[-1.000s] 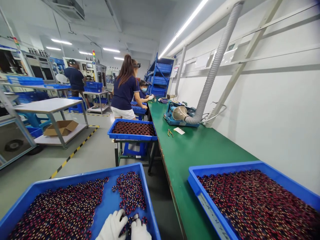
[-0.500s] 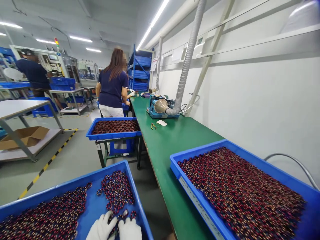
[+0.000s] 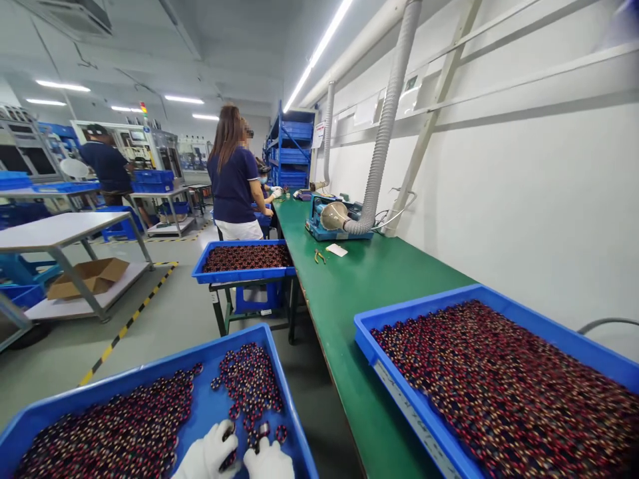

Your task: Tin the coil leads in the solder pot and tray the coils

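Both my hands wear white gloves and work low in a blue tray [image 3: 144,372] of small ring-shaped coils with dark, red and copper-coloured parts. My left hand [image 3: 212,452] is curled with its thumb and fingers around dark ring-shaped coils [image 3: 228,459], partly hidden by the glove. Beside it, my right hand [image 3: 269,460] is bent down with its fingertips at a ring-shaped coil [image 3: 263,429] tipped on its edge. Ahead of my hands lies a loose cluster of coils [image 3: 249,379]. A larger spread of coils [image 3: 114,432] fills the tray's left side.
A green workbench [image 3: 349,293] runs along the wall at right, bearing another full blue tray [image 3: 369,332]. Farther along are pliers [image 3: 320,257], a white card [image 3: 337,250] and a blue machine [image 3: 329,233] under a hose. Ahead, a co-worker [image 3: 232,179] stands past a third tray [image 3: 244,274].
The view has swung slightly left, so the scene sits further right. Both hands remain at the same spot in the tray, with only small finger movement.
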### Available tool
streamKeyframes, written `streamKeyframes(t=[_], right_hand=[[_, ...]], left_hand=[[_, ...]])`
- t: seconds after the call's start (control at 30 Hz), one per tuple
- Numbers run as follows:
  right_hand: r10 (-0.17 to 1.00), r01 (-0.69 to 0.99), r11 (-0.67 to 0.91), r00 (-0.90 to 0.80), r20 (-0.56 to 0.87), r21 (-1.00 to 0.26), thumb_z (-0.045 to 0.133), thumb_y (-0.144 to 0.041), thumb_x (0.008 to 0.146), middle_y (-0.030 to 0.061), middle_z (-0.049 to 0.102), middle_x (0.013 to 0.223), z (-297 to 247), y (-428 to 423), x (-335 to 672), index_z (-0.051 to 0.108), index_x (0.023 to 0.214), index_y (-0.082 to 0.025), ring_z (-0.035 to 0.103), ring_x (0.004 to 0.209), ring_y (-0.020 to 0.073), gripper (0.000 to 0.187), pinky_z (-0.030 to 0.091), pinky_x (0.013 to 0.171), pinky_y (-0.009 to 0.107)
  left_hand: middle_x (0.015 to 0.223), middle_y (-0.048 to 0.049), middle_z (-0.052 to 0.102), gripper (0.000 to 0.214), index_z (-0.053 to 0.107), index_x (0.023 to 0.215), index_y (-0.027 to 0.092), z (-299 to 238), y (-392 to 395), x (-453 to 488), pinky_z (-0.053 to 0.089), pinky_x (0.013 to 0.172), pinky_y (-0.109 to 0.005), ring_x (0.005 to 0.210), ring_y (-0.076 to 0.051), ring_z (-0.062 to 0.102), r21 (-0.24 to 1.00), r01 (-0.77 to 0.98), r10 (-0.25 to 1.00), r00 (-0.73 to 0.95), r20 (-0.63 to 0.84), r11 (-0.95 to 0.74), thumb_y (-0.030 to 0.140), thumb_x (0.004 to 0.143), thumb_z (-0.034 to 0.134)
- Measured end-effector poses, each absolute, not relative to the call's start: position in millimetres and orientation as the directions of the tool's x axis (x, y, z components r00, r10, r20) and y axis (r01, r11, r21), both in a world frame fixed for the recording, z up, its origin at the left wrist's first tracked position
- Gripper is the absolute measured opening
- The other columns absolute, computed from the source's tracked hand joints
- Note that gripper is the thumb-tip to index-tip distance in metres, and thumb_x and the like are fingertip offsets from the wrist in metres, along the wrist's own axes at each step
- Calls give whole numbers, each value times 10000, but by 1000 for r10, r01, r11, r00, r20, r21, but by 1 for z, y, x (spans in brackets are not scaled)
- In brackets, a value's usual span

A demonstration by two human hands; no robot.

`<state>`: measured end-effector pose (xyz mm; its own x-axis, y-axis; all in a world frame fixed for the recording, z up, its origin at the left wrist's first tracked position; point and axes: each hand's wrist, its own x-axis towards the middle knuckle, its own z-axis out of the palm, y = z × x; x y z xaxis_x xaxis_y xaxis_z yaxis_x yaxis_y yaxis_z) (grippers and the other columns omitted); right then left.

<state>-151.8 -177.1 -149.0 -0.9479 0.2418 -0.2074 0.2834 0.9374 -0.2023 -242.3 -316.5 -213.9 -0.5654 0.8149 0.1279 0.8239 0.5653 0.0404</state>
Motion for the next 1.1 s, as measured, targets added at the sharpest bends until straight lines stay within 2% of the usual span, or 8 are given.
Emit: streamKeyframes(t=[0.1, 0.23, 0.33, 0.47, 0.6, 0.87, 1.0, 1.1], right_hand=[[160, 204, 952, -967, -199, -227, 434, -2, 832, 154, 669, 1074, -141, -175, -143, 641, 1062, -210, 679, 891, 295, 373, 575, 646, 404], [115, 163, 947, -976, -183, -278, 327, -8, 881, 139, 657, 1070, -138, -169, -132, 573, 1153, -207, 664, 916, 253, 418, 558, 741, 378], [80, 132, 950, -979, -188, -284, 373, -48, 885, 122, 652, 1082, -138, -167, -130, 588, 1112, -243, 660, 906, 260, 369, 558, 716, 369], [55, 108, 959, -978, -200, -261, 414, -77, 878, 136, 640, 1114, -139, -169, -133, 631, 1013, -231, 654, 899, 294, 299, 562, 676, 402], [82, 133, 962, -973, -215, -238, 394, -28, 865, 138, 652, 1086, -143, -172, -135, 623, 1068, -211, 653, 903, 295, 357, 567, 679, 415], [166, 228, 945, -952, -257, -233, 404, -1, 837, 173, 553, 1299, -153, -178, -148, 685, 1041, -193, 634, 993, 331, 396, 574, 662, 421], [247, 331, 898, -924, -292, -289, 399, -24, 845, 195, 639, 1132, -156, -182, -153, 663, 1095, -178, 688, 855, 272, 394, 574, 682, 384], [264, 375, 857, -908, -324, -353, 445, -69, 836, 187, 663, 1055, -158, -180, -155, 666, 1087, -183, 701, 789, 280, 353, 571, 684, 413]], left_hand=[[1056, -67, 609, 116, 602, 911, 167, -206, -322, -245, 539, 711, -328, 885, -188, 609, 79, 786, 783, -618, 70, 613, 244, 825, 613], [1124, -77, 578, 182, 588, 982, 152, -205, -328, -249, 528, 766, -367, 942, -197, 588, 99, 732, 736, -677, 2, 674, 303, 880, 579], [1154, -84, 564, 223, 583, 1031, 160, -208, -328, -249, 527, 776, -385, 971, -213, 579, 84, 717, 721, -692, -33, 692, 324, 880, 582], [1202, -96, 534, 371, 502, 1219, 191, -210, -324, -249, 532, 775, -405, 1012, -242, 568, 66, 743, 746, -663, -66, 666, 327, 882, 580], [1220, -100, 518, 453, 429, 1311, 225, -207, -320, -249, 535, 771, -419, 1024, -256, 563, 56, 781, 781, -616, -100, 623, 325, 891, 568], [1248, -106, 506, 444, 459, 1294, 233, -204, -315, -248, 532, 786, -430, 1054, -273, 553, 38, 780, 779, -620, -96, 625, 261, 869, 588], [1253, -112, 515, 339, 549, 1174, 189, -207, -313, -247, 521, 812, -437, 1059, -271, 551, 58, 757, 759, -646, -79, 651, 258, 847, 606], [1230, -113, 540, 339, 568, 1146, 184, -206, -310, -248, 524, 806, -440, 1042, -269, 566, 90, 746, 752, -657, -57, 660, 260, 822, 630]])
